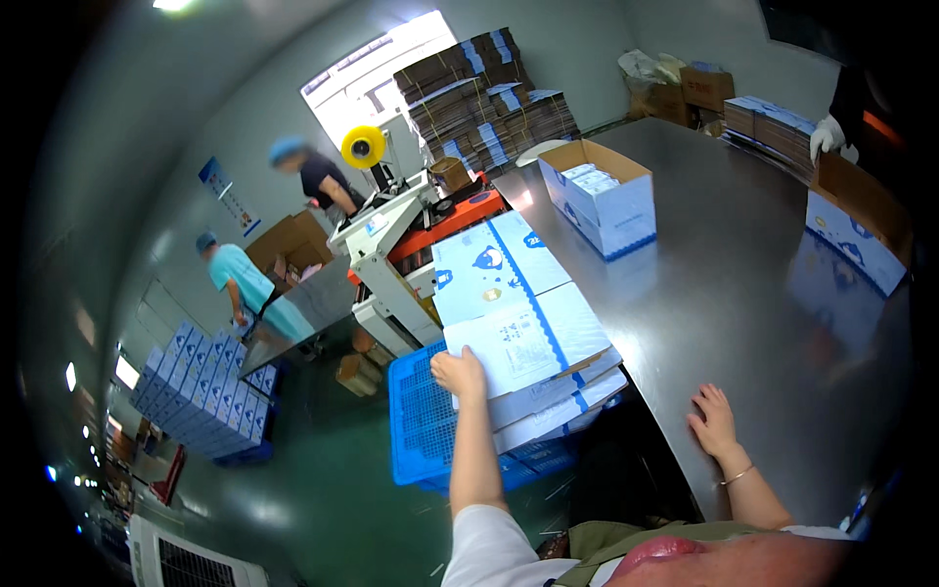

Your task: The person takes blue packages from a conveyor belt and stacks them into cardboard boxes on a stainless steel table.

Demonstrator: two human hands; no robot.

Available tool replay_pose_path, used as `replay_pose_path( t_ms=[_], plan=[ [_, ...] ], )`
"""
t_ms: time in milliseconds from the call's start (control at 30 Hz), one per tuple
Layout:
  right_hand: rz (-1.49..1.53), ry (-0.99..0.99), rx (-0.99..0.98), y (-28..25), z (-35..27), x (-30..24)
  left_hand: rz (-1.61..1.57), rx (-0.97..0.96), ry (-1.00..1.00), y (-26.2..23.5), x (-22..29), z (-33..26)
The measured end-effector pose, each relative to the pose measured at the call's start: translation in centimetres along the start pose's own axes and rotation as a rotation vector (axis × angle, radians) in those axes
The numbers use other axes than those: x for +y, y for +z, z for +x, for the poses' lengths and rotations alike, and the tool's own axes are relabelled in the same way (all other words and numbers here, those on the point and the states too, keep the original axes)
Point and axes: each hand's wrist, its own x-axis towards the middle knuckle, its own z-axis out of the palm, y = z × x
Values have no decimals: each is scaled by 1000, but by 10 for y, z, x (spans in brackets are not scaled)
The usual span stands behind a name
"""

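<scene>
My left hand (460, 374) is closed on the near left edge of a light-blue and white printed carton (518, 338). The thumb lies along the edge, and the other fingers are partly hidden. Beyond it, a printed carton panel (489, 259) reaches up to the tape sealing machine (391, 235); I cannot tell whether both are one carton. Under the near carton, flattened cartons (553, 403) are stacked above a blue plastic crate (421, 421). My right hand (714, 421) rests on the steel table (675, 333), fingers apart, holding nothing.
An open carton (602, 201) with white packs stands across the table. At the right, a co-worker's gloved hand (827, 137) is by another open carton (856, 225). Flattened cartons (489, 98) are piled behind. Two people work at left, near stacked boxes (210, 391).
</scene>
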Motion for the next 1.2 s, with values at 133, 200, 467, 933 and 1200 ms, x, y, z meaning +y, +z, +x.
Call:
replay_pose_path(
  t_ms=[133, 200, 467, 933, 1200],
  plan=[
    [605, 259, 125, 0, -20, 44, -781, 124, 350, -28, 72, -52],
    [1058, 395, 325, -20, -20, 59, -1000, -77, 730, -105, 130, -122],
    [1496, 123, 571, -156, -2, 104, -1453, -697, 1749, -155, 108, -314],
    [-112, 8, 652, -364, -53, 181, -881, -480, 762, -22, 292, -149],
    [-900, 111, 479, -326, -9, 60, -320, -1247, 1490, -77, 332, -184]
  ],
)
